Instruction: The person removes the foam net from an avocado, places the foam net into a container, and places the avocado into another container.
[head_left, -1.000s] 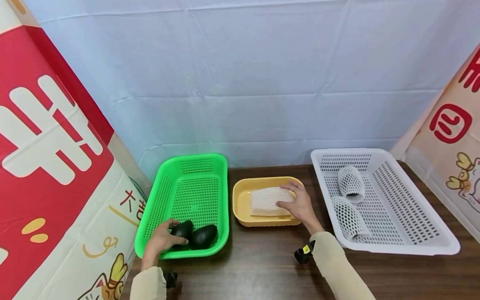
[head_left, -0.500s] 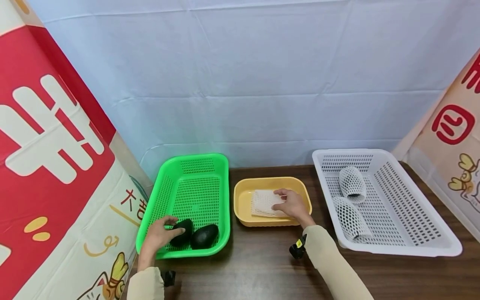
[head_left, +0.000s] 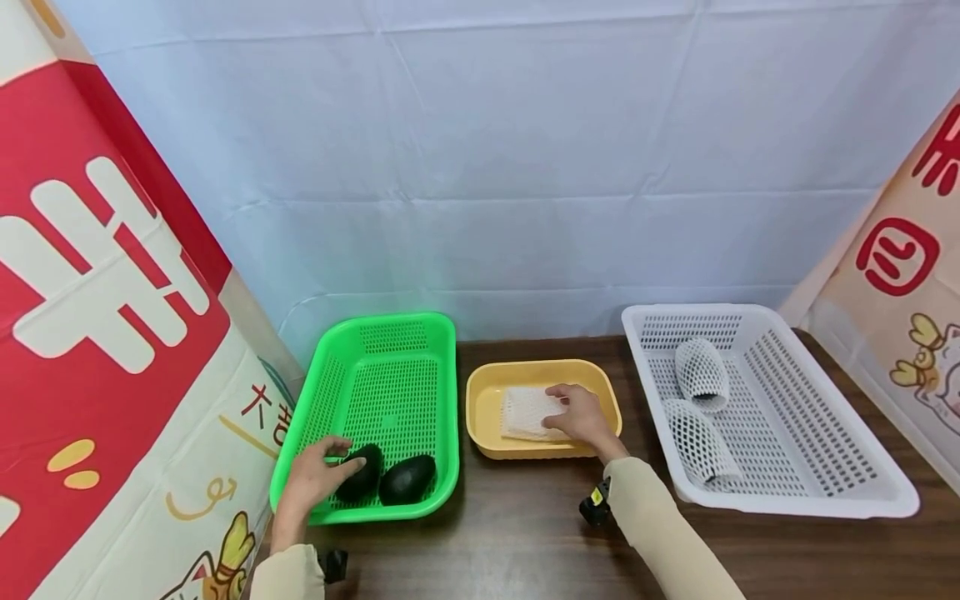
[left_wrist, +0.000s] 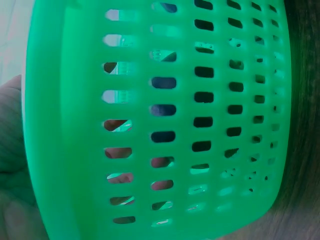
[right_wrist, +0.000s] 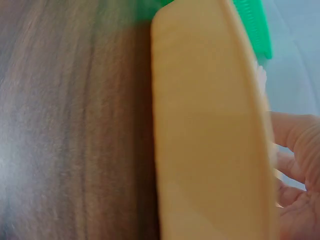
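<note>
In the head view my left hand (head_left: 313,477) is inside the near left corner of the green basket (head_left: 452,400), beside a dark, smooth, avocado-like fruit (head_left: 362,473). Its thumb reaches toward the fruit and the fingers are bent loosely; contact is unclear. A second dark fruit (head_left: 407,480) lies to the right of the first. My right hand (head_left: 585,417) is over the yellow tray (head_left: 483,400), at the right end of a flat white foam net (head_left: 528,412). Thumb and fingers are apart on the net. Basket and tray walls hide most of each hand in the wrist views.
A white basket (head_left: 795,450) stands at the right with two foam net sleeves in it, the far sleeve (head_left: 701,371) and the near sleeve (head_left: 697,442). Something dark shows at the far sleeve's end. A brown wooden table (head_left: 495,533) lies underneath, with a white cloth behind.
My right hand has moved left and farther over the foam net. My left hand has shifted slightly left, so more of the nearer dark fruit shows.
</note>
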